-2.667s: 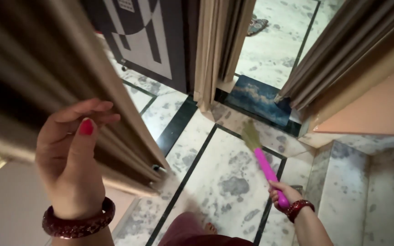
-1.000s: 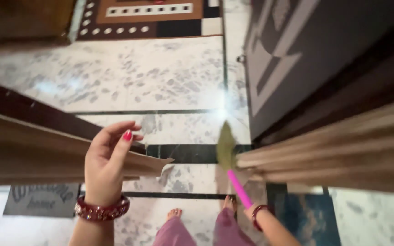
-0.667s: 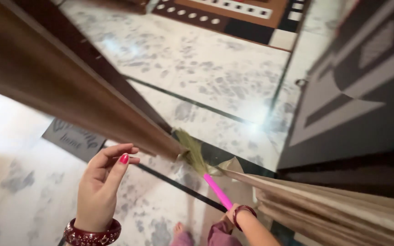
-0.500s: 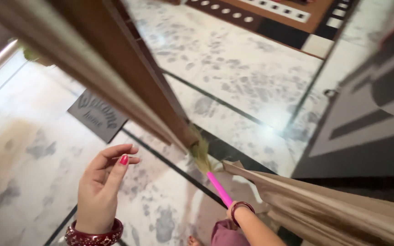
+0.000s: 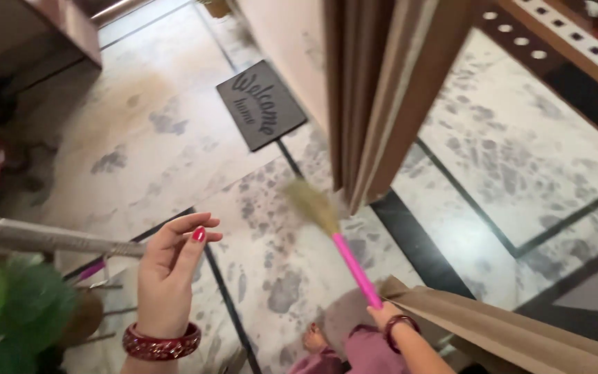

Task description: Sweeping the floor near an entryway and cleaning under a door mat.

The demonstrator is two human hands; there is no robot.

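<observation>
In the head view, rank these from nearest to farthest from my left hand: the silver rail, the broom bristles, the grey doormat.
From the left hand:
1. Silver rail, just to its left; its end looks to be right by the hand, whether touching I cannot tell.
2. Broom bristles, to the right on the marble floor.
3. Grey doormat, farther ahead by the wall.

A home entrance is seen: marble floor (image 5: 140, 138) with dark inlay lines, a grey doormat (image 5: 261, 105) laid far left, curtains (image 5: 375, 83) hung at the doorway, a patterned rug (image 5: 569, 62) far right.
</observation>
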